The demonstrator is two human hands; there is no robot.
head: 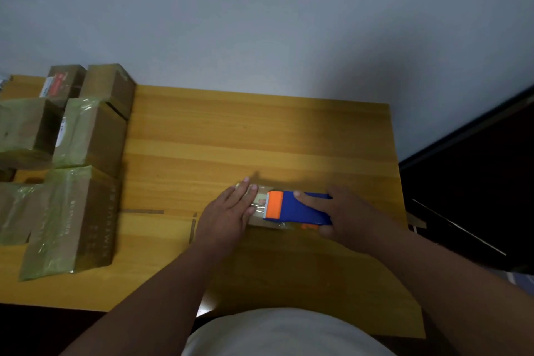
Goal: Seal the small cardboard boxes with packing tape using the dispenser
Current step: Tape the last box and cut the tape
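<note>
Both hands work mid-surface (260, 139): the left hand (231, 208) presses flat, fingers straight, on the small box (261, 222), while the right hand (344, 214) grips the blue dispenser (297, 208) lying on it. If the left lifts early, the tape (258, 205) could wrinkle. Taped boxes (75, 211) sit far left.

The person wore a plain white shirt (284, 332), visible at the lower edge of the view, and both forearms were bare, without sleeves, watch or jewellery.

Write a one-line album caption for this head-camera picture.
Right hand runs a blue tape dispenser over a small box; left hand steadies it.
</note>
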